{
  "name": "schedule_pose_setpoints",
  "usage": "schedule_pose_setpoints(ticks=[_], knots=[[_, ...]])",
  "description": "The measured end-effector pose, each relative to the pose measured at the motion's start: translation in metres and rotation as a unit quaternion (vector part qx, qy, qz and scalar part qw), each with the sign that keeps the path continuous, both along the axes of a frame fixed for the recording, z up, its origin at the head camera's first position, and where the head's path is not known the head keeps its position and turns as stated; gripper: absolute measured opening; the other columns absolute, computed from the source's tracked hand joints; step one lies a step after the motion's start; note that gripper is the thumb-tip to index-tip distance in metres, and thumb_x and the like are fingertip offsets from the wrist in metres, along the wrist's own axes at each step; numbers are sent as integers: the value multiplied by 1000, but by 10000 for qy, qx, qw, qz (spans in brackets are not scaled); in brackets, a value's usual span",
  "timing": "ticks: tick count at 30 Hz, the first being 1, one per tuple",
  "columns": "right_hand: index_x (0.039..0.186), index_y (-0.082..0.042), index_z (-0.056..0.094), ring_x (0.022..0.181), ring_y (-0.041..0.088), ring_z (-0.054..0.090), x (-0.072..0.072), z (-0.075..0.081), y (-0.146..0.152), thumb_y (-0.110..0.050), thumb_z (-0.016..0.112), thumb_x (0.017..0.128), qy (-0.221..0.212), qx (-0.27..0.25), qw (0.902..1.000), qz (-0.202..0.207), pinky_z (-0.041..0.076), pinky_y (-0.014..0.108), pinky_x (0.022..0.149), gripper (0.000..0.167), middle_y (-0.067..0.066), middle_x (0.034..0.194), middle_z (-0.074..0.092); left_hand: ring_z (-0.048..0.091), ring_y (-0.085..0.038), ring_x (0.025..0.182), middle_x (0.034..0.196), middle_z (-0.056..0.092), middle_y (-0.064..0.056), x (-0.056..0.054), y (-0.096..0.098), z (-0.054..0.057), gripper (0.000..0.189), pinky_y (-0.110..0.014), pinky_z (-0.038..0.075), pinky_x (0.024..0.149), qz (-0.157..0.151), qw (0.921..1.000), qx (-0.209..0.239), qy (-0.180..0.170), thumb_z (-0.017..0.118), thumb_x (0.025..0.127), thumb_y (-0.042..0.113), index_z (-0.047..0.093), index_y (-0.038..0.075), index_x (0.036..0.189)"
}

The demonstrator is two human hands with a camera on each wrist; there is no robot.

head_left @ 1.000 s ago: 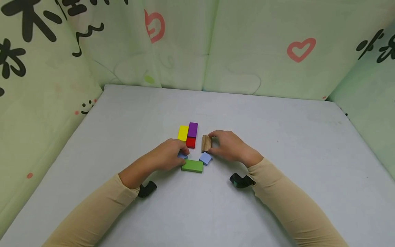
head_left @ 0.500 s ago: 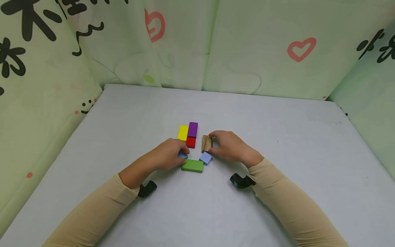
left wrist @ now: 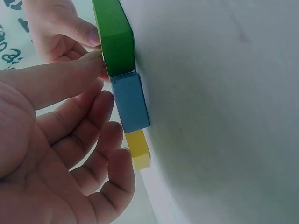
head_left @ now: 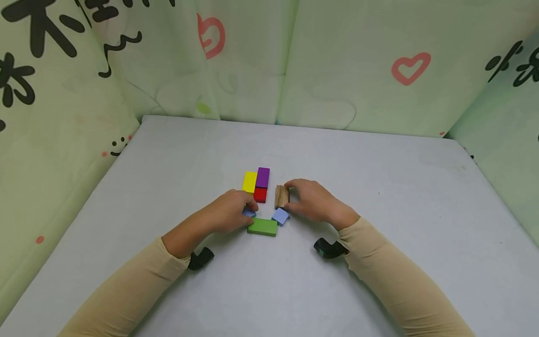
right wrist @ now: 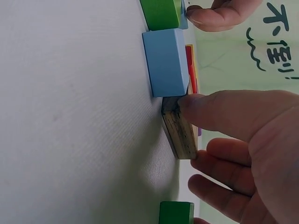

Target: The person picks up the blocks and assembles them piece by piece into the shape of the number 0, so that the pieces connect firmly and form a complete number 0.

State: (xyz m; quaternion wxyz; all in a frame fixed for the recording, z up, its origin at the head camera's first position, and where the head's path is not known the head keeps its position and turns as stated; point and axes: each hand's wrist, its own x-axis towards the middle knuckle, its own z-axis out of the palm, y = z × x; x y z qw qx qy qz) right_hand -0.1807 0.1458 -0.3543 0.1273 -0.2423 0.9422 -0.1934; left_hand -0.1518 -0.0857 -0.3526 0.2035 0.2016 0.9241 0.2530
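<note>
In the head view, the right hand clamped its grip on the wood block on the table; the left hand was at the left blue block and green block. The left wrist view showed bent fingers, but not whether that grip pinched anything. In the right wrist view, thumb and fingertip spanned the wood block's ends.

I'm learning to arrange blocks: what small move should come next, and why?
Probably slide the striped brown wooden rectangular block gently toward the red rectangular block: the right hand pinches the wooden one, and a visible gap separates the two.
</note>
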Motion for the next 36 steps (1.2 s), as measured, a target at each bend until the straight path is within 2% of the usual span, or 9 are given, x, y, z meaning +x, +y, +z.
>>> schedule_pose_setpoints(ticks=[11,20,28,36], knots=[[138,7,51,131,37,49,1,-2,1,-21,69,93,44,-51,10000,-2,36,49,111,56,21,138,55,57,-24,110,111,68,-4,0,0,-1,32,-36,50,98,-33,10000,11,9,77,89,10,69,3,118],[141,5,50,135,38,45,1,2,11,-21,64,94,58,-216,9997,11,34,51,112,56,21,142,52,58,-24,110,112,68,-5,1,-1,-1,32,-37,50,98,-47,10000,25,47,77,89,10,69,3,119],[142,5,49,136,38,43,-2,7,28,-20,66,93,97,-77,9998,-168,32,52,113,57,21,144,51,57,-24,110,112,68,-5,1,-1,-1,31,-36,50,97,-42,10000,34,40,76,89,10,69,3,119],[139,7,51,128,40,50,-1,6,40,-18,69,91,101,-72,9991,-404,39,52,108,57,23,138,55,57,-24,111,112,67,-4,0,-1,-1,31,-37,49,98,-34,10000,5,69,76,89,11,69,3,118]])
